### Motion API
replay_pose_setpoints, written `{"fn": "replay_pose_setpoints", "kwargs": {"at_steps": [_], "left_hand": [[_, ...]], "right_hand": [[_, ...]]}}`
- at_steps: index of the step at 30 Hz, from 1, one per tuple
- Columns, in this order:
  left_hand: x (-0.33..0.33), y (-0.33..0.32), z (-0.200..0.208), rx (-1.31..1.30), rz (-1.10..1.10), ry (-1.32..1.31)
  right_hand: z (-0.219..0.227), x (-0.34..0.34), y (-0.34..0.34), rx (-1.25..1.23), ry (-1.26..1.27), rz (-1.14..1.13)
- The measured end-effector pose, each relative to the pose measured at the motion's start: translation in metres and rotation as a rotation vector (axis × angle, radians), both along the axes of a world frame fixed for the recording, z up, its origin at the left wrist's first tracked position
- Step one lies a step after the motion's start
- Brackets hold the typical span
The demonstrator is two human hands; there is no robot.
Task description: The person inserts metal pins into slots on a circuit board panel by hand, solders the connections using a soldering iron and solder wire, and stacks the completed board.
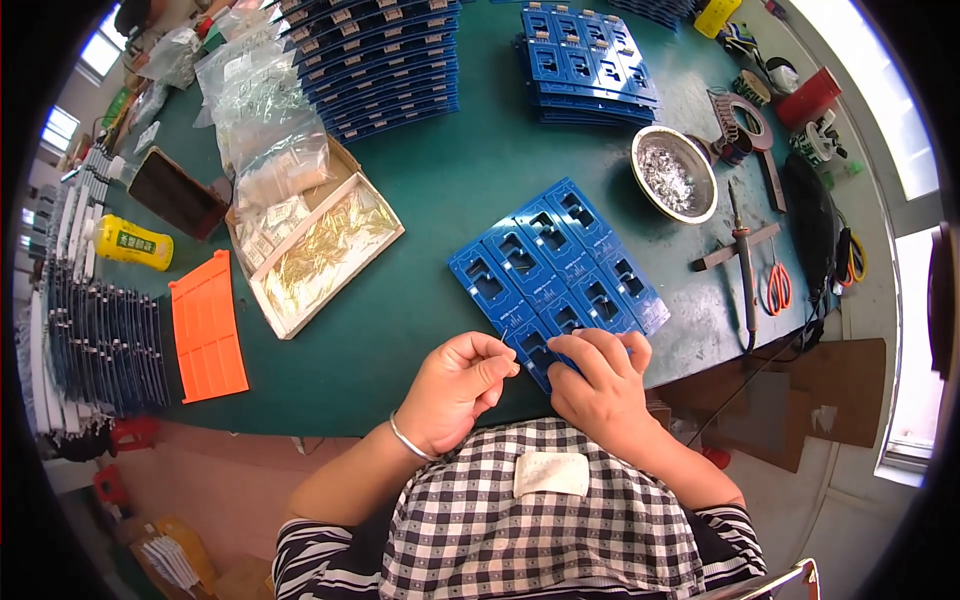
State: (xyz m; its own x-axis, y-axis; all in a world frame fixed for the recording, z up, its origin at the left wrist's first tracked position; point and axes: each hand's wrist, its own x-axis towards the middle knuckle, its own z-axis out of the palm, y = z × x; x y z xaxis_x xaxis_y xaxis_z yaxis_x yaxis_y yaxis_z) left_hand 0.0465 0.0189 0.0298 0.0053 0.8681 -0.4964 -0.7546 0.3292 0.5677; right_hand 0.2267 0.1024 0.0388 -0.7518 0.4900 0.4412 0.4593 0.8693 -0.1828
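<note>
Evidently steadiness matters here: the blue board panel lies aslant at the bench's near edge, right in front of the person, probably to keep the reach short. The right hand rests curled over the panel's near end, apparently bracing it; whether those fingers also grip something small, I can't tell. The left hand, just beside it, has thumb and forefinger pressed together, seemingly pinching a slim pin, perhaps held by its end for fine control. A shallow box of thin brass-coloured pieces sits toward the bench's left edge, presumably within easy reach, while tall board stacks stand at the far edge, likely out of the way.
</note>
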Motion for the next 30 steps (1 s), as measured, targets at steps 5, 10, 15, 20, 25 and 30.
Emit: {"fn": "replay_pose_setpoints", "kwargs": {"at_steps": [5, 10, 15, 20, 25, 30], "left_hand": [[0.001, 0.003, 0.002, 0.013, 0.003, 0.035], [0.006, 0.007, 0.004, 0.064, -0.056, 0.152], [0.012, 0.013, 0.008, 0.074, -0.159, 0.249], [0.016, 0.018, 0.010, 0.077, -0.187, 0.267], [0.016, 0.023, 0.011, 0.129, -0.251, 0.424], [0.016, 0.026, 0.013, 0.076, -0.305, 0.568]], "right_hand": [[0.006, 0.003, 0.003, -0.039, -0.032, 0.009], [0.013, 0.006, 0.007, -0.332, 0.113, -0.023], [0.013, 0.005, 0.008, -0.570, 0.229, 0.005], [0.007, 0.007, 0.008, -0.712, 0.308, -0.003], [0.006, 0.006, 0.011, -0.759, 0.365, 0.000], [0.012, 0.007, 0.014, -0.740, 0.301, -0.002]]}}
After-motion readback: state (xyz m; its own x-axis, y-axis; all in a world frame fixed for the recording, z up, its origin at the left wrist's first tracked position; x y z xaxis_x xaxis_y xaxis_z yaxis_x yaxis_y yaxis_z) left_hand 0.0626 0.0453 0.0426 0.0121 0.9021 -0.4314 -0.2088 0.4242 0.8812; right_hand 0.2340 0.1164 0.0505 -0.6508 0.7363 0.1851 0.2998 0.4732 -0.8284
